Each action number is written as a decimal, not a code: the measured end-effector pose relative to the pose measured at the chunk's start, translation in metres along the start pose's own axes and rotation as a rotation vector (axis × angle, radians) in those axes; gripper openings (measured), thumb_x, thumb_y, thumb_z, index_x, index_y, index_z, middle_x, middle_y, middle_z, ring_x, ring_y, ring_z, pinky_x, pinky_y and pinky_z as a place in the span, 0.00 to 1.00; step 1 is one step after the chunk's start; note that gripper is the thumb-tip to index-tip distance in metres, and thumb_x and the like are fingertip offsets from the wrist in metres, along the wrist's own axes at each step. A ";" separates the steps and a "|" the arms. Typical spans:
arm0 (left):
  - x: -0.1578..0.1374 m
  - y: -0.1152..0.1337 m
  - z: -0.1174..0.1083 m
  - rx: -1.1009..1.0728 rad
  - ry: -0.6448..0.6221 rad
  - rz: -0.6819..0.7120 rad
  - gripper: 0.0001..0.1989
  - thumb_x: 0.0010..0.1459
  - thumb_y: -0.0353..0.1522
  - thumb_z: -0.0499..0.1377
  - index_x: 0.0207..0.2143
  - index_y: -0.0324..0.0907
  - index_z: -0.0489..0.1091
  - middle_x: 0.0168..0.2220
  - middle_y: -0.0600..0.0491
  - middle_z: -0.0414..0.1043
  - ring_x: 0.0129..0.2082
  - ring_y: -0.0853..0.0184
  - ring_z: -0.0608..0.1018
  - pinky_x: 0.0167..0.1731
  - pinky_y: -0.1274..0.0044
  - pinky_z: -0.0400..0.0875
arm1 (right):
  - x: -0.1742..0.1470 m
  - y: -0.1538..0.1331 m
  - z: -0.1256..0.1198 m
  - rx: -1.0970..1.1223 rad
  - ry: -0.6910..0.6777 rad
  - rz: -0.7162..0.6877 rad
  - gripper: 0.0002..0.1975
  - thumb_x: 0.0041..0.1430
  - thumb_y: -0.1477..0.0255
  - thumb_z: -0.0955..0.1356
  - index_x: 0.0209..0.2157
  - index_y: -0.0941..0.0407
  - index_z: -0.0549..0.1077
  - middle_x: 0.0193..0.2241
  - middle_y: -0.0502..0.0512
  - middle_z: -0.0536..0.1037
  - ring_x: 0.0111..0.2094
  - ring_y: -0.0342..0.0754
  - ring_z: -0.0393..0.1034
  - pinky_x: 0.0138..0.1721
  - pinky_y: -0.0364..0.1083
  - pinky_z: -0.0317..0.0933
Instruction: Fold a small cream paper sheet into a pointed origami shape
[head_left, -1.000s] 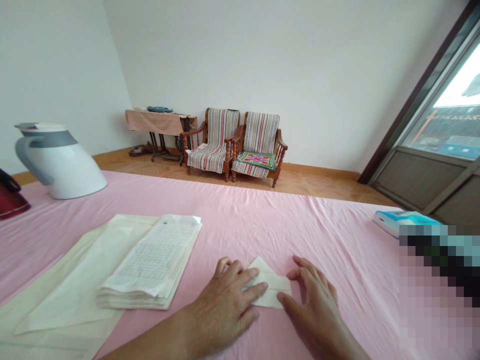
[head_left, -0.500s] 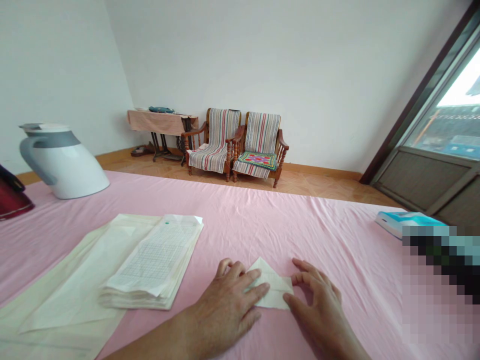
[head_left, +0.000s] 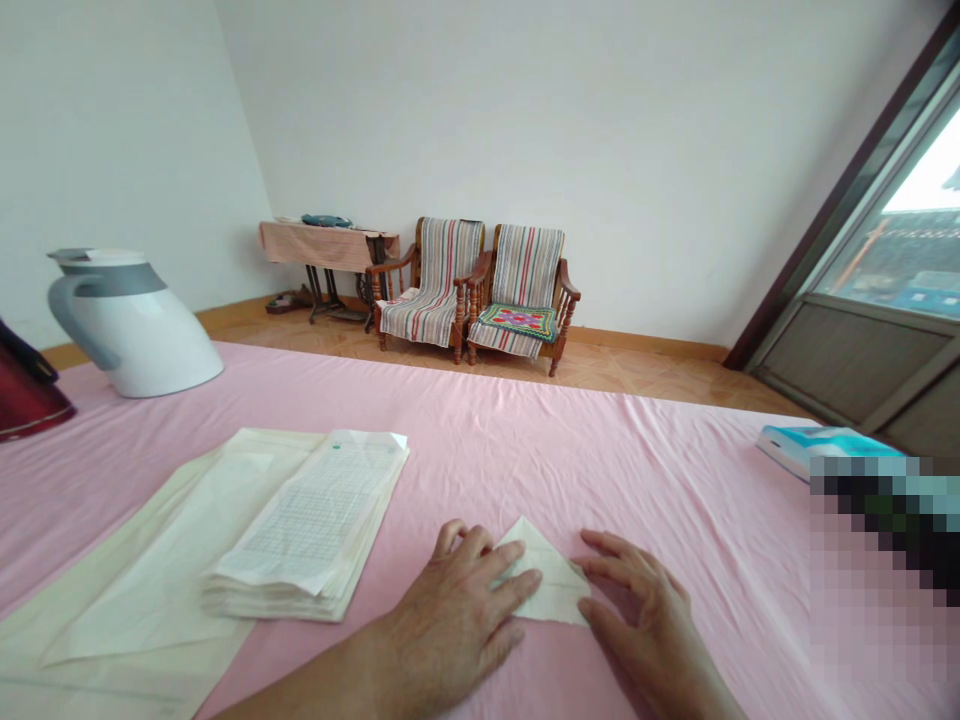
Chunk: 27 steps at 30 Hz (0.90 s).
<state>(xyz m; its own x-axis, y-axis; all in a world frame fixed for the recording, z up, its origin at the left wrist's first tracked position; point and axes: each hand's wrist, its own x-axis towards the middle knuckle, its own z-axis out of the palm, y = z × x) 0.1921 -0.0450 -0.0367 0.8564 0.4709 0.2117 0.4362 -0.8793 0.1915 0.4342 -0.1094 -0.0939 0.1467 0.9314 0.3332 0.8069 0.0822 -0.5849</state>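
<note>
A small folded piece of thin whitish paper (head_left: 553,588) lies on the pink cloth, its point facing away from me. My left hand (head_left: 457,610) rests flat across its left part, fingers spread and pressing it down, so that side is hidden. At the paper's right corner is my right hand (head_left: 637,610), curved, with thumb and fingers apart and their tips at the sloping edge.
Left of my hands lies a stack of grid-printed paper sheets (head_left: 311,520), with larger pale sheets (head_left: 165,550) beside it. Farther left stand a white and grey jug (head_left: 154,335) and a red kettle (head_left: 30,390). A blue and white pack (head_left: 795,450) lies at right.
The paper's right side now slopes straight from tip to corner, where a notched flap stood out before. My right hand has shifted slightly right and down; my left stays on the paper.
</note>
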 end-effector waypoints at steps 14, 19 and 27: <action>0.001 0.000 -0.001 0.011 -0.008 -0.001 0.16 0.68 0.39 0.51 0.56 0.51 0.63 0.55 0.52 0.68 0.48 0.57 0.67 0.49 0.62 0.54 | -0.007 -0.003 0.004 -0.148 0.058 -0.089 0.13 0.54 0.71 0.66 0.41 0.48 0.78 0.49 0.55 0.76 0.51 0.58 0.69 0.50 0.63 0.63; 0.000 0.000 0.000 0.008 0.003 0.002 0.16 0.68 0.39 0.52 0.56 0.50 0.64 0.56 0.51 0.68 0.48 0.57 0.67 0.49 0.61 0.54 | -0.008 -0.014 0.003 -0.215 0.089 -0.199 0.14 0.56 0.72 0.65 0.42 0.48 0.78 0.48 0.57 0.77 0.50 0.58 0.70 0.47 0.61 0.64; -0.001 0.000 0.000 0.019 0.020 0.009 0.16 0.68 0.39 0.51 0.56 0.50 0.64 0.55 0.51 0.69 0.48 0.58 0.67 0.49 0.62 0.54 | -0.009 -0.022 0.000 -0.340 0.110 -0.396 0.19 0.53 0.78 0.64 0.45 0.51 0.76 0.50 0.58 0.76 0.52 0.58 0.68 0.45 0.57 0.65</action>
<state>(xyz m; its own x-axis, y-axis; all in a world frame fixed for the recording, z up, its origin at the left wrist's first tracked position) 0.1918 -0.0457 -0.0372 0.8544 0.4645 0.2327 0.4342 -0.8844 0.1710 0.4151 -0.1193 -0.0841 -0.1618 0.8082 0.5663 0.9500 0.2829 -0.1323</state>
